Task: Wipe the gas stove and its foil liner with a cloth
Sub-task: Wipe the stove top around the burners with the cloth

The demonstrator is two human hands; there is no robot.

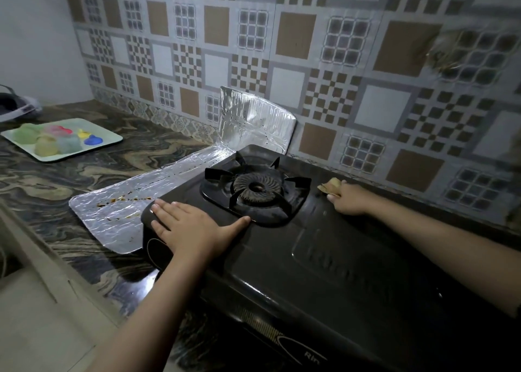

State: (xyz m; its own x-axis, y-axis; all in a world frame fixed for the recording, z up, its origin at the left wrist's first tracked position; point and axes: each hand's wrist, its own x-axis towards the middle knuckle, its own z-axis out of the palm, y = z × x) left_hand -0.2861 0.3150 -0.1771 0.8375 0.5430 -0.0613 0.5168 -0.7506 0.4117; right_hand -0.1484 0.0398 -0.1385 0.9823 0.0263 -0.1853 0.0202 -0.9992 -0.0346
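Note:
A black gas stove [324, 259] sits on the marbled counter, its burner and pan support [255, 189] at the left end. Silver foil liner [118, 216] lies under the stove's left side, spotted with brown stains, and folds up against the tiled wall [256, 118]. My left hand [189, 228] lies flat with straight fingers on the stove's front-left corner. My right hand [349, 199] grips a small yellowish cloth [331, 187] on the stove top, right of the burner near the back edge.
A pale tray [110, 137] with several coloured cup shapes stands at the left on the counter [56, 180]. A dark appliance [17, 106] sits in the far-left corner. The patterned tile wall runs close behind the stove.

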